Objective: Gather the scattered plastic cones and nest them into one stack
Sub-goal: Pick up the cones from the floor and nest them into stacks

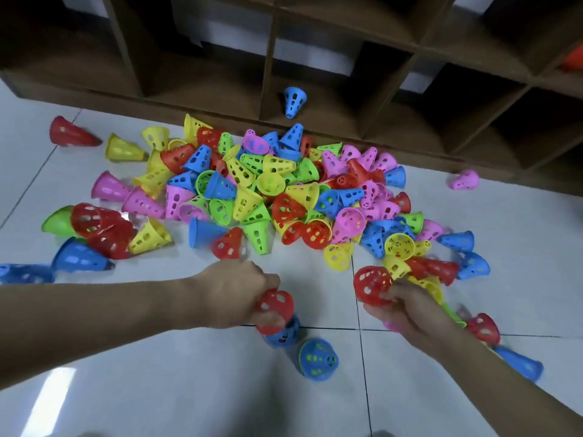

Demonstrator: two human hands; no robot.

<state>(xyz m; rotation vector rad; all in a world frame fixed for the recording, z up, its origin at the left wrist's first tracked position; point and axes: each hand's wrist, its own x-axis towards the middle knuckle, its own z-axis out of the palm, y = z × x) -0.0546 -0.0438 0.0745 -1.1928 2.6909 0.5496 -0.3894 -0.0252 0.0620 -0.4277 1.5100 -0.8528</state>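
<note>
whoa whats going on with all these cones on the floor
A person is sorting a big pile of coloured plastic cones on the tiled floor. The left hand grips a red cone over a blue cone, while the right hand holds another red cone. Most cones lie loose.

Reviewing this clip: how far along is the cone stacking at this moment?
Early. Done: only a short stack stands on the floor tiles, blue cones showing under the left hand, which holds a red cone on its top. In hand: the right hand grips another red cone. Left: the big mixed pile by the wooden shelf, plus strays such as a blue cone inside the shelf.
</note>
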